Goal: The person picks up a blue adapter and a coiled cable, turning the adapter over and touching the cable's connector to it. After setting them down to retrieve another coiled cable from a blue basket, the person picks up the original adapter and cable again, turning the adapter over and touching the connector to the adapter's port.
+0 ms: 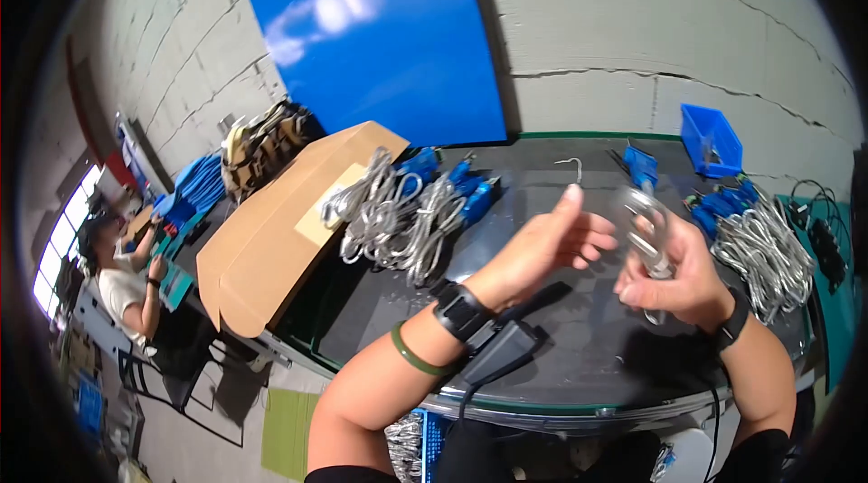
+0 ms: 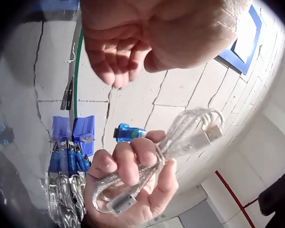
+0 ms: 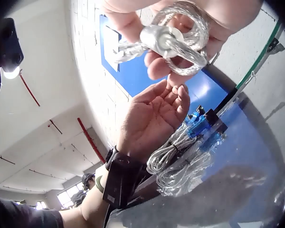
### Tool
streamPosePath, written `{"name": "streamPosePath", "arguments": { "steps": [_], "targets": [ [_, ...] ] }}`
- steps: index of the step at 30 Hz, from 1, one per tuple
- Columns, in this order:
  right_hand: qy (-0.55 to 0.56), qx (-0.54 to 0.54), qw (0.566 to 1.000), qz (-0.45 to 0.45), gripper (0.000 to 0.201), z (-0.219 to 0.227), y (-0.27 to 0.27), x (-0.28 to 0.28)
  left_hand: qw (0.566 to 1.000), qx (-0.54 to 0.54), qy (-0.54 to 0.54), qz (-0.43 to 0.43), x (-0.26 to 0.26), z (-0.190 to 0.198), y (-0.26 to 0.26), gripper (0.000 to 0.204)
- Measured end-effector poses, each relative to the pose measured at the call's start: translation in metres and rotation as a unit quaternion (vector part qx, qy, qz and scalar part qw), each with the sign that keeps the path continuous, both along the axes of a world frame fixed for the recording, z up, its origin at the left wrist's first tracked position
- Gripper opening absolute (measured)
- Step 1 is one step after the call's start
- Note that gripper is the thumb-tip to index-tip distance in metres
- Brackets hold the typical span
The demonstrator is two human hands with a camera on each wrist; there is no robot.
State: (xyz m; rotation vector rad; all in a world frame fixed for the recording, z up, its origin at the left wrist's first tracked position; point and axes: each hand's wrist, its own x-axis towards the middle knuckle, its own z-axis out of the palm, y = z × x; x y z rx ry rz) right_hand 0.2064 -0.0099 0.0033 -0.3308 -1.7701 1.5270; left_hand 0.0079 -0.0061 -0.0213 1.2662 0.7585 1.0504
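Observation:
The right hand (image 1: 678, 279) grips a coiled clear-jacketed cable (image 1: 644, 234) with a blue connector (image 1: 641, 166) at its far end. In the left wrist view, the right hand's fingers curl round the cable (image 2: 168, 147), the blue connector (image 2: 129, 132) poking out beyond them. The left hand (image 1: 533, 252) is beside it, holding nothing, its fingers loosely bent and palm turned toward the right hand. The right wrist view shows the coil (image 3: 183, 40) in the right hand and the left hand's palm (image 3: 154, 116) apart from it.
Bundled cables with blue connectors (image 1: 389, 221) lie left on the dark table (image 1: 579, 374), beside a cardboard box (image 1: 271, 221). More bundles (image 1: 764, 257) and a blue bin (image 1: 710, 139) are at right. A twist of wire (image 1: 577, 169) lies near the back. A person (image 1: 127, 288) sits far left.

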Motion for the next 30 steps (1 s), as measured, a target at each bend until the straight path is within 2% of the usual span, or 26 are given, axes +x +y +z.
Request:
{"name": "streamPosePath", "arguments": {
  "steps": [2,3,4,6,9,10,12,14,16,18,20,30],
  "targets": [
    [-0.113,0.02,0.993,0.008,0.05,-0.003,0.003,0.008,0.999,-0.011,0.0,-0.048,0.001,0.003,-0.002,0.065],
    [-0.106,-0.006,0.994,0.016,0.05,-0.006,0.002,0.007,0.999,-0.012,-0.004,-0.053,0.003,0.004,-0.004,0.066],
    [-0.116,0.003,0.993,0.036,0.041,-0.012,0.006,0.008,0.998,-0.013,-0.006,-0.058,0.004,0.004,-0.005,0.067],
    [-0.078,-0.051,0.994,0.051,0.028,-0.008,-0.004,0.001,0.996,0.001,-0.028,-0.087,0.002,0.005,-0.007,0.061],
    [-0.073,-0.061,0.989,0.11,0.026,-0.017,0.005,0.005,0.992,0.018,-0.112,-0.053,0.007,0.003,-0.008,0.045],
    [-0.075,-0.063,0.99,0.106,0.026,-0.018,0.005,0.004,0.992,0.017,-0.115,-0.057,0.007,0.003,-0.008,0.045],
    [-0.095,-0.073,0.987,0.104,0.029,-0.015,0.006,0.002,0.986,0.054,-0.154,0.041,0.005,0.005,-0.008,0.04],
    [-0.086,-0.065,0.992,0.072,0.023,-0.013,0.01,-0.003,0.975,0.094,-0.175,0.104,0.005,0.008,-0.009,0.033],
    [-0.057,-0.003,0.997,-0.043,0.023,-0.014,0.013,-0.008,0.964,0.121,-0.176,0.157,0.005,0.007,-0.007,0.028],
    [0.02,-0.098,0.989,-0.112,0.024,-0.021,0.018,-0.008,0.959,0.109,-0.167,0.2,0.006,0.008,-0.008,0.024],
    [0.026,-0.144,0.982,-0.119,0.028,-0.014,0.018,-0.006,0.96,0.105,-0.16,0.205,0.005,0.005,-0.006,0.023],
    [0.005,-0.116,0.988,-0.1,0.029,-0.02,0.025,-0.004,0.962,0.102,-0.178,0.182,0.005,0.008,-0.006,0.027]
  ]
}}
